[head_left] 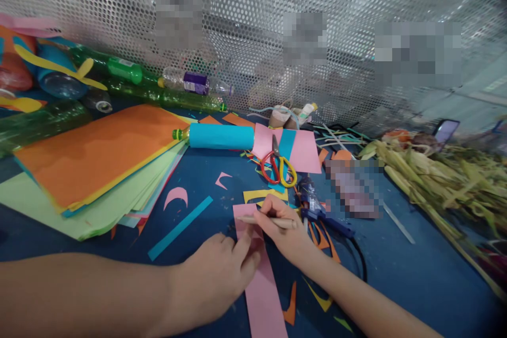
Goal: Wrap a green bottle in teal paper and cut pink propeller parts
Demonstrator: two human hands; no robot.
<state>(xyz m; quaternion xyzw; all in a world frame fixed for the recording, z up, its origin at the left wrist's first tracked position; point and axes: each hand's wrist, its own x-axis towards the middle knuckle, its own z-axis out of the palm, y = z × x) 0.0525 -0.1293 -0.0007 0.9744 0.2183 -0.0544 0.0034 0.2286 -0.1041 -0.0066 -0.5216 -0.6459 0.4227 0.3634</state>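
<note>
A long pink paper strip lies on the blue table at the lower middle. My left hand presses on it from the left, index finger stretched out on the paper. Pinched in my right hand is a light-coloured pen, its tip over the strip's upper end. Just beyond are a yellow paper scrap and scissors with one red and one yellow handle. A bottle wrapped in blue paper lies farther back. To the left is a narrow blue strip.
Coloured sheets are stacked on the left. Plastic bottles line the metal mesh at the back. A blue glue gun with a black cord lies right of my right hand. Corn husks cover the far right.
</note>
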